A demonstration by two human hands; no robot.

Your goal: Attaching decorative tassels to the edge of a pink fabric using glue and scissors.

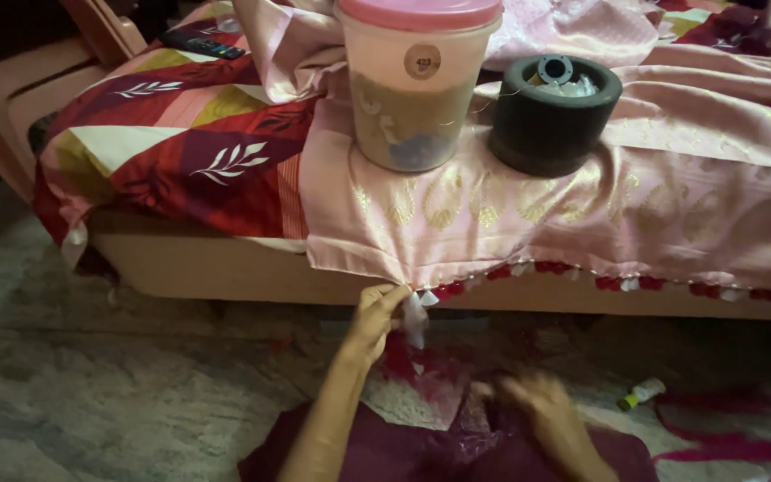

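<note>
left hand pinches pink cloth hem at bed front edge | right hand blurred, grip unreadable, over maroon fabric on patterned floor | tub, black spool on bed

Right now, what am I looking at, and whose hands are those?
A person wears a camera on the head, so you look down as they do. The left hand pinches the edge of a pink cloth hanging off a bed; its border has red and white tassels. The right hand is blurry, low over dark red fabric, so its grip is unclear. On the cloth stand a pink-lidded tub and a black round holder. A small bottle lies on the floor.
</note>
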